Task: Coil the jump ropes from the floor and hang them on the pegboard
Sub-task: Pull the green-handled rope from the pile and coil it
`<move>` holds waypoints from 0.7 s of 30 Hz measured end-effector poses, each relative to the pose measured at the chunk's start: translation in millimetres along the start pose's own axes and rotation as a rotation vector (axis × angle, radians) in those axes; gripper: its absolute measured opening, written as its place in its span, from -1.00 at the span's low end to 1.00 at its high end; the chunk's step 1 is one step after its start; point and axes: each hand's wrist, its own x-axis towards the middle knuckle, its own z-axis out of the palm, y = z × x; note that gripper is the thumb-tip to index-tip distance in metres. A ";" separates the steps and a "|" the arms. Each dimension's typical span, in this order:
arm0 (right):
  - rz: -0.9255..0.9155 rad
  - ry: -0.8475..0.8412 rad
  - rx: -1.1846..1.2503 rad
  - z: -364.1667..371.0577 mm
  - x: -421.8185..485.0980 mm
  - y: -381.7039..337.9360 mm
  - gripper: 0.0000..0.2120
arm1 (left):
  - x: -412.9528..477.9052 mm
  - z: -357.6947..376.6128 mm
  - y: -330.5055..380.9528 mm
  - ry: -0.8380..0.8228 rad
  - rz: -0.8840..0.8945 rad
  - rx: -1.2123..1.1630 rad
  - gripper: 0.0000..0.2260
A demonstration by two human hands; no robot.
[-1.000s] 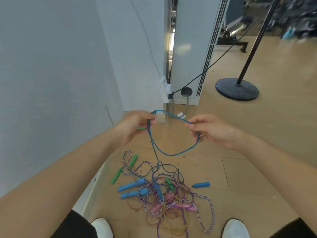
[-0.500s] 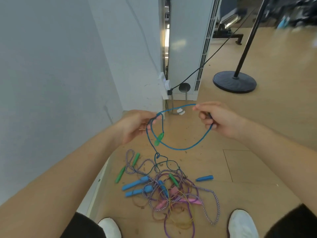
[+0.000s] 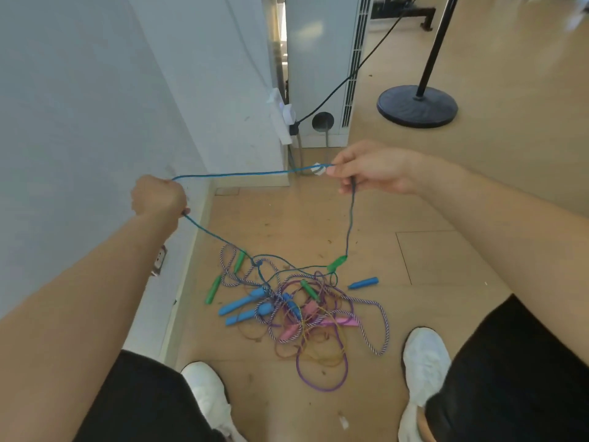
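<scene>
A thin blue jump rope point(image 3: 242, 174) stretches taut between my hands above the floor. My left hand point(image 3: 157, 197) grips it in a fist near the wall. My right hand point(image 3: 371, 169) pinches it farther right. From the right hand the rope hangs down to a green handle point(image 3: 337, 263) dangling just above the floor. From the left hand it slopes down into a tangled pile of jump ropes point(image 3: 302, 311) with blue, green and pink handles on the wooden floor. No pegboard is in view.
A white wall point(image 3: 79, 122) runs along the left. A power strip point(image 3: 282, 118) with a black cable hangs by a white unit. A black round stand base point(image 3: 417, 105) sits at the back right. My white shoes point(image 3: 425, 355) flank the pile.
My hands have moved apart, the left toward the wall, pulling the blue loop into a straight span. The green handle has dropped from near my left hand to hang below my right.
</scene>
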 end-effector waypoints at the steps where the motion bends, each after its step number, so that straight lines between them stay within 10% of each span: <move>1: 0.027 0.024 -0.044 -4.2 1.4 4.4 -0.86 | 6.1 -3.7 -3.2 0.031 -0.022 0.020 -0.82; 16: -0.091 -0.178 0.030 25.9 5.7 -2.9 -0.80 | -116.5 24.6 49.5 -1.148 0.475 -0.009 -0.73; 21: -0.073 -0.128 0.110 13.4 6.2 -2.3 -0.76 | -109.6 25.3 55.0 -1.086 0.382 -0.237 -0.74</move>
